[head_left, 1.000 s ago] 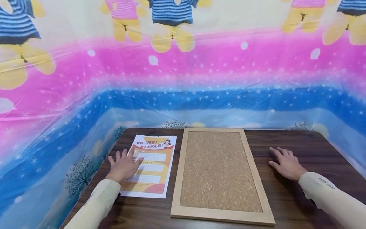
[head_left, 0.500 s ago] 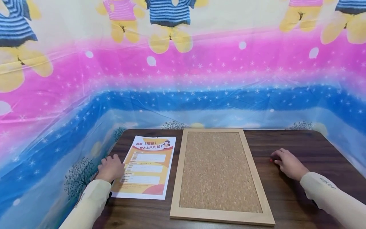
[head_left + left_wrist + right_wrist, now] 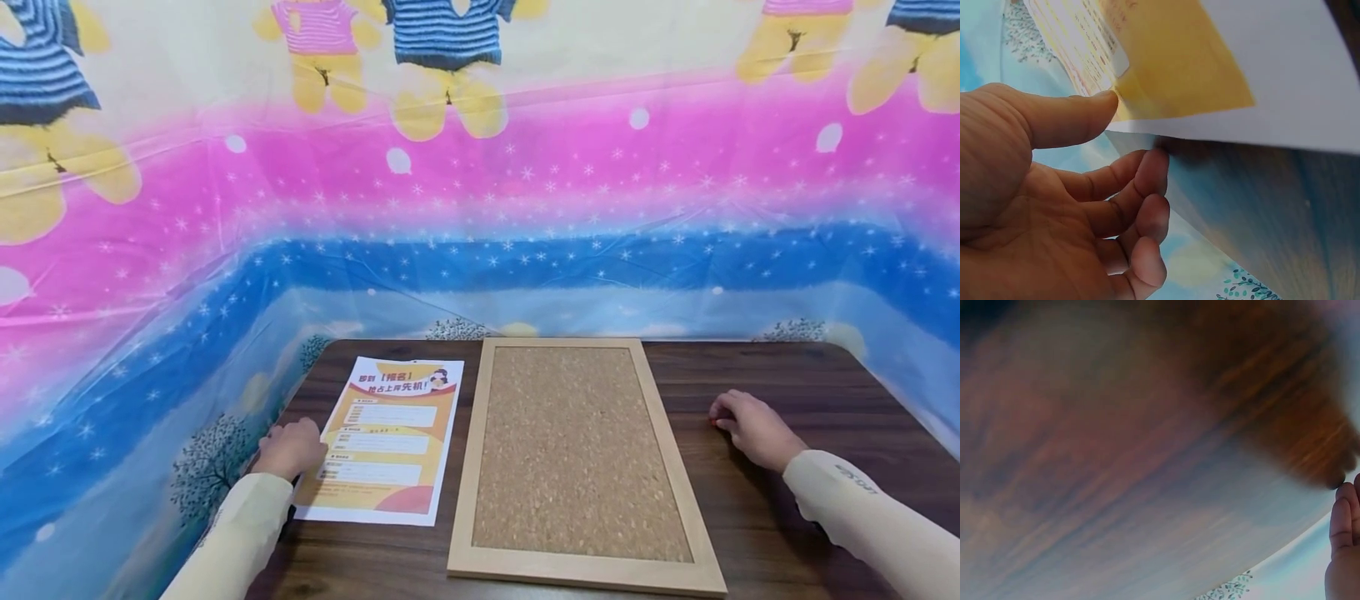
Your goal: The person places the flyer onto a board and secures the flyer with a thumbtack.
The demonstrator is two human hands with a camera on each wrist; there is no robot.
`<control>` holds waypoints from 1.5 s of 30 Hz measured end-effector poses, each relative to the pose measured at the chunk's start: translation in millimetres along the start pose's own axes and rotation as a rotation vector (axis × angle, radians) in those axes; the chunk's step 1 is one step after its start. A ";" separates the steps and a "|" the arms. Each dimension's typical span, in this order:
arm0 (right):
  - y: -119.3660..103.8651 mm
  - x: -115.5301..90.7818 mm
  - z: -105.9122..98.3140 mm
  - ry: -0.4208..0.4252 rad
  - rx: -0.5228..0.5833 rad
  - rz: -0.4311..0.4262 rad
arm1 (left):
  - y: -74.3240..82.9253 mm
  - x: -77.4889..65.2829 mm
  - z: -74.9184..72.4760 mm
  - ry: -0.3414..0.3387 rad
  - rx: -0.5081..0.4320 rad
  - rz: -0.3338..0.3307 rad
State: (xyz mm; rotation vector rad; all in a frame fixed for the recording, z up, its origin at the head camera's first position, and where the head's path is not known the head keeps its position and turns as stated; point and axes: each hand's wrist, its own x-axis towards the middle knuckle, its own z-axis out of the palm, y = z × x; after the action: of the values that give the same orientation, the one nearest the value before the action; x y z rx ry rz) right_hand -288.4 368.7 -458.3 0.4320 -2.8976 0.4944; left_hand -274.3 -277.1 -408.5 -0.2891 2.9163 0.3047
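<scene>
A printed sheet (image 3: pixel 405 467) with yellow and orange panels lies on the left of the table. My left hand (image 3: pixel 288 448) is at its left edge. In the left wrist view the thumb is over the sheet's border, with the curled fingers (image 3: pixel 1150 172) just below that edge. Right of the sheet lies a cork board (image 3: pixel 577 450) in a pale wooden frame. My right hand (image 3: pixel 757 429), beyond the board's right side, has its fingertips together with a speck of red at them. What this small red thing is, I cannot tell. The right wrist view catches only some fingers (image 3: pixel 1341 525) at its edge.
The dark wooden table (image 3: pixel 810 375) has rounded far corners. A patterned cloth (image 3: pixel 525 250) in pink and blue hangs behind it and along both sides. The board reaches from the far edge to near the front.
My left hand has drawn back from over the sheet to its left edge, its fingers curling. My right hand's spread fingers have come together, and a red speck shows at their tips.
</scene>
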 end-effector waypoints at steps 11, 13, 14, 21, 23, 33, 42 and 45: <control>-3.9 -2.9 1.6 -0.028 -0.006 0.027 | -1.4 1.9 3.5 -0.029 0.002 0.039; -4.3 -2.8 1.5 -0.025 -0.006 0.028 | -0.7 2.6 3.9 -0.039 0.003 0.028; -4.7 -2.8 1.3 -0.024 -0.004 0.031 | -0.2 3.0 4.3 -0.043 0.005 0.017; -6.8 -0.9 -0.7 -0.004 0.001 0.019 | 1.0 1.4 2.5 -0.051 -0.013 -0.005; -7.9 0.2 -3.2 0.020 0.017 0.010 | 0.7 0.0 1.0 -0.036 -0.027 0.011; -15.6 14.0 -17.0 0.088 0.055 -0.014 | -5.3 -7.0 -0.6 0.002 -0.172 0.102; -27.2 20.6 -18.2 0.090 0.082 -0.025 | -12.6 -7.5 -8.7 0.040 -0.313 0.074; -30.8 23.3 -19.3 0.090 0.092 -0.030 | -11.9 -8.5 -10.0 0.055 -0.345 0.083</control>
State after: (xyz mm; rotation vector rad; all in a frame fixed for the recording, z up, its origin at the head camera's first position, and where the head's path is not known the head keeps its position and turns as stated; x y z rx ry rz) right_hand -298.6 341.7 -426.2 0.4530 -2.7867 0.6270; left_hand -265.3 -289.3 -399.3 -0.2278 2.9218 0.8284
